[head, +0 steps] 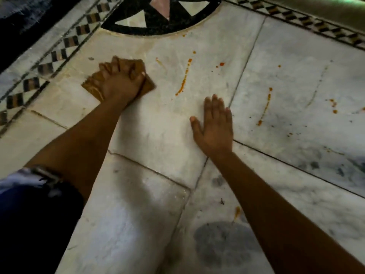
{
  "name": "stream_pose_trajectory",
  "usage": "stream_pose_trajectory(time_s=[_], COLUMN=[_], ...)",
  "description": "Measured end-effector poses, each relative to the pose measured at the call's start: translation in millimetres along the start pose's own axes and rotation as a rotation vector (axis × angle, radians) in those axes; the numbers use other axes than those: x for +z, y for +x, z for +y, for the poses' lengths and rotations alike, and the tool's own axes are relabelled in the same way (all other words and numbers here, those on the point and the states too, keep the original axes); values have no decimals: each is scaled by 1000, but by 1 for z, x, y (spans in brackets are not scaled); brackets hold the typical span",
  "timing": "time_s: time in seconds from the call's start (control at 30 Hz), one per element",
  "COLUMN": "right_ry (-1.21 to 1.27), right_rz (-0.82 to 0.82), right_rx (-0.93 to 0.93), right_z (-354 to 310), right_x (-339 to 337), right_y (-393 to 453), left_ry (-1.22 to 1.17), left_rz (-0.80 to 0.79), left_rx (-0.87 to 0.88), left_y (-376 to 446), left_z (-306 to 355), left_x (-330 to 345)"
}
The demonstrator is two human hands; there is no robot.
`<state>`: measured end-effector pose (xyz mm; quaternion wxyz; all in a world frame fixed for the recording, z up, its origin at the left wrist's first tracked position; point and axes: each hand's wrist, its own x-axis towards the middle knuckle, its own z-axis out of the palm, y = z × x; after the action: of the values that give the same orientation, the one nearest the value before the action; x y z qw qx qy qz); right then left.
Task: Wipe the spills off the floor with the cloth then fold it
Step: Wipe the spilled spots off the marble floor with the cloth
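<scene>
Cloth (pixel 94 81), brown and folded flat, lies on the floor (pixel 158 131) near the checkered border (pixel 45 68), under our left hand (pixel 120 80), whose grip presses it down with fingers laid over it. Our right hand (pixel 214 127) rests flat on the marble, fingers straight, grasping nothing. Orange spills (pixel 183 80) streak the floor between and beyond the hands.

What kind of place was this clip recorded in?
Probably indoors in a home or hall, at floor level: pale marble floor slabs, a checkered inlay border, and a black inlaid medallion. Orange spills mark the floor.
</scene>
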<state>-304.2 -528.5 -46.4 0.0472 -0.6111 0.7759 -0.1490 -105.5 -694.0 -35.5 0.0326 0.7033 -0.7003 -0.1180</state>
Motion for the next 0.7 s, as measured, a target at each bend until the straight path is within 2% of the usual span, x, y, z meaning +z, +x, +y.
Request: stream_pose_trajectory(time_s=[0.07,0.13,0.2,0.3,0.4,0.47,0.57,0.63,0.7], right_ry=[-75,-81,-76,-57,-49,-51,-55,-51,-52], right_rz=[-61,-51,-39,-17,-23,-12,-12,-15,-20], right_rx=[26,44,36,51,61,56,61,61,71], right_z=[19,25,25,24,24,24,24,23,22], right_x=[5,10,13,15,14,13,13,13,12], right_y=[13,16,15,14,14,17,18,17,15], left_ry=[0,76,113,123,18,-22,34,108,145], left_rz=[-2,15,11,4,-18,-50,-85,-81,-74], left_rx=[47,175,231,101,-60,-70,150,357,415], left_y=[-9,-30,-44,-14,39,63,45,8,-15], left_z=[3,-5,-9,6,38,68,94,82,55], left_x=[6,13,15,11,-1,-2,12,22,17])
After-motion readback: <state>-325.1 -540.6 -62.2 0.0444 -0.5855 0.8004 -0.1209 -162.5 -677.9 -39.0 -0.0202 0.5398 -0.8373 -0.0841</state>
